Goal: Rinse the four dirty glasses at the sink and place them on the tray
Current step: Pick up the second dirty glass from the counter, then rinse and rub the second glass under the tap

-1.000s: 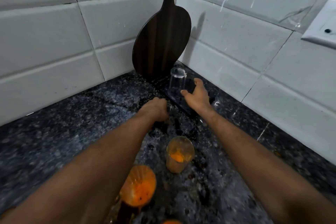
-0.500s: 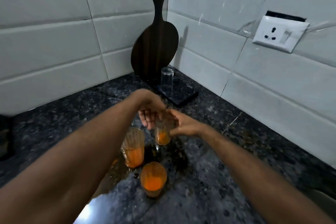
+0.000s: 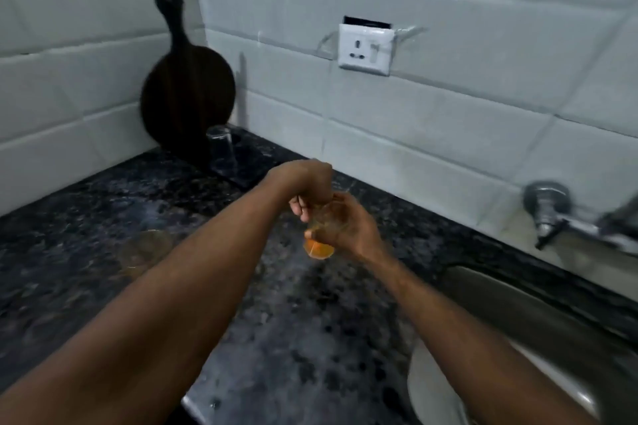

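Progress: one clean glass (image 3: 221, 148) sat upturned on the tray (image 3: 257, 167). You wrapped your right hand (image 3: 352, 228) round a dirty glass (image 3: 321, 247) near the sink (image 3: 518, 321), left hand (image 3: 307, 183) curled at its rim, grip unclear; another glass (image 3: 145, 248) waited

Dark round wooden board (image 3: 188, 97) with long handle stands upright in corner, leaning against white tiled wall (image 3: 448, 114). White socket plate (image 3: 366, 49) with switch sits on right-hand wall, dark gap just above it. Chrome tap (image 3: 552, 210), blurred, juts from same wall at far right. Bench (image 3: 293, 338) dark speckled stone, pale glint at front edge.
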Available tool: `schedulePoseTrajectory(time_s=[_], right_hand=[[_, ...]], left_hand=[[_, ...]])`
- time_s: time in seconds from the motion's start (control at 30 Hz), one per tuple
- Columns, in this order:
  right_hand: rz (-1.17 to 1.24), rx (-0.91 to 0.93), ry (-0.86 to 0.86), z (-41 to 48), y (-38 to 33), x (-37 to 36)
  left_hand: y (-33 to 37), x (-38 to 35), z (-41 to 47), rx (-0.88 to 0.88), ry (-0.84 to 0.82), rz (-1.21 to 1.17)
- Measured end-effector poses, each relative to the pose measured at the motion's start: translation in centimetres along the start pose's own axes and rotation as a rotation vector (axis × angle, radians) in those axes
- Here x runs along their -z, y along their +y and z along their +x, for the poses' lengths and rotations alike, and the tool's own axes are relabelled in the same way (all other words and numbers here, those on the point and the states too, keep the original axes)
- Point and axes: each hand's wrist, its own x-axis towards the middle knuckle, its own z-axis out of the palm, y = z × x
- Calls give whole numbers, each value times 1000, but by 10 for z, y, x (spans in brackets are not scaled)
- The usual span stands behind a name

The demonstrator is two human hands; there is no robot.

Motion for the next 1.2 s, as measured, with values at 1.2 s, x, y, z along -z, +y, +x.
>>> schedulePoseTrajectory(time_s=[1.2], right_hand=[[-245, -206, 666, -165, 42, 282]], left_hand=[[312, -151, 28, -215, 417, -455]])
